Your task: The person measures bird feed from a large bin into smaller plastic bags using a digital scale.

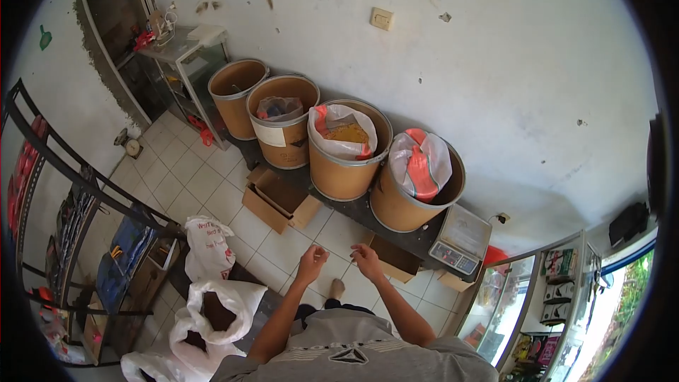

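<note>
Cardboard box (267, 215) between left hand (312, 263) and brown drums (338, 178).

1 left hand (312, 263) + 1 right hand (366, 260) = 2 total, both bare; plus 1 foot (337, 288); 4 round drums (339, 178) in 1 row, 3 w/ bags (359, 127) inside, 1 w/ a white label (269, 135) stuck on; min 2 open cardboard boxes (262, 211) below drums; 1 digital scale (458, 240) + 1 dial scale (130, 145) = 2; approx 4 white sacks (209, 251) btm L, overlapping, exact qty hard to tell; min 2 glass cabinets (175, 49), 1 far L & 1 R; 1 blk rack (168, 229); 1 doorway (117, 14); 1 wall switch (382, 18); 1 green item (45, 37) top L; several small pkts (559, 262) far R, qty unclear
</note>
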Tool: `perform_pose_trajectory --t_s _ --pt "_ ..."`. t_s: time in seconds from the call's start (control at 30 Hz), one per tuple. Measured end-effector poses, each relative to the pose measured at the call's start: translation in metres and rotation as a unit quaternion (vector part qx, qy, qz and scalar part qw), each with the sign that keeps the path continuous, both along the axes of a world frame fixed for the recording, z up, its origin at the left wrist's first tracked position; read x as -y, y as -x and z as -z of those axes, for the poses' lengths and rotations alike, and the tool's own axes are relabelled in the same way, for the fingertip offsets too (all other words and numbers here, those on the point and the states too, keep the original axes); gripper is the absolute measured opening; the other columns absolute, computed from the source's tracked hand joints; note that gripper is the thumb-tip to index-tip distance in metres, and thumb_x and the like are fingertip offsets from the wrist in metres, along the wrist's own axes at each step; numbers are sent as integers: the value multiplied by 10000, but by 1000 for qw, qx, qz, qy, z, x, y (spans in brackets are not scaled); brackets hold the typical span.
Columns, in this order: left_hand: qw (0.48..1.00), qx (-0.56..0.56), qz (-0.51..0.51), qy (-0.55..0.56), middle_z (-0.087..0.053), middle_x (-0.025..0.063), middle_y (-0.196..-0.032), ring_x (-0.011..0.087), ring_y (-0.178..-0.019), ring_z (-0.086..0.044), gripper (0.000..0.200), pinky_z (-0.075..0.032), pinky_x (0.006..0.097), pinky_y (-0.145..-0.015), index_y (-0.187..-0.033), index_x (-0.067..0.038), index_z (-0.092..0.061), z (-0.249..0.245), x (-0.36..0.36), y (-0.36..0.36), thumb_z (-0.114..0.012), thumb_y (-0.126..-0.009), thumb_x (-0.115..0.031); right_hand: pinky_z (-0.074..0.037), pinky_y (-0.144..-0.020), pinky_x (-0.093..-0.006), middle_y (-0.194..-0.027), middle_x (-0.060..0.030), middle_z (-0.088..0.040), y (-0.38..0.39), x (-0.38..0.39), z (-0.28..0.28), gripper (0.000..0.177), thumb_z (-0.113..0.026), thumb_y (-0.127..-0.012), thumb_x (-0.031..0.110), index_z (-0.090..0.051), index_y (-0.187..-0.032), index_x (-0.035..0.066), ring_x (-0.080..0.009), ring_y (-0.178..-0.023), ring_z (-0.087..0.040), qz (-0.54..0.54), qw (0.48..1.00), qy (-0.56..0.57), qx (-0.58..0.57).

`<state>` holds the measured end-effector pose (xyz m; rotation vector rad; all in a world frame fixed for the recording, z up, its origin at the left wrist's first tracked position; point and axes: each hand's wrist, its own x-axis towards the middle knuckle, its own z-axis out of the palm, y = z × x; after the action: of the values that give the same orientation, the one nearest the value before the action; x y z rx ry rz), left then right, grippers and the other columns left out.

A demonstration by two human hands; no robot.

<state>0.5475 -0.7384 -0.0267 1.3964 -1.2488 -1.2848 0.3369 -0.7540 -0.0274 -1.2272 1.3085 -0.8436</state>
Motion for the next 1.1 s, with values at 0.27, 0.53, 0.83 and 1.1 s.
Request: perform_pose_trajectory --t_s 0.27,0.53,0.83,1.1 --pt "995 84 -50 -8 -644 76 -738 137 -701 -590 191 -467 280 -672 -822 8 -619 -27 95 -14 -658 -836 -178 -484 -666 -265 -818 -81 -634 -18 118 -21 253 -509 -847 68 -572 -1075 -21 -137 -727 -603 -4 1000 7 -27" --pt "999 -15 -34 19 -590 50 -665 129 -649 -556 337 -444 281 -637 -793 22 -607 28 247 -51 -545 -932 -279 -479 -610 -281 -741 -67 -629 -35 306 -30 186 -515 -877 71 -583 -1035 1 -131 -630 -584 86 976 177 -98" --pt "975 190 -113 -13 -559 77 -770 209 -697 -558 482 -448 367 -671 -927 -27 -491 -22 414 -71 -602 -847 -489 -494 -845 -448 -1062 -234 -620 -57 506 18 414 -631 -796 214 -535 -1149 19 -373 -977 -619 73 872 -34 -483" --pt "946 280 84 -143 -629 171 -720 364 -723 -619 426 -465 448 -659 -787 7 -605 -18 484 -80 -598 -818 -418 -504 -839 -474 -1066 -245 -617 -43 540 83 493 -623 -809 241 -466 -1217 14 -387 -980 -619 -15 824 -61 -563"
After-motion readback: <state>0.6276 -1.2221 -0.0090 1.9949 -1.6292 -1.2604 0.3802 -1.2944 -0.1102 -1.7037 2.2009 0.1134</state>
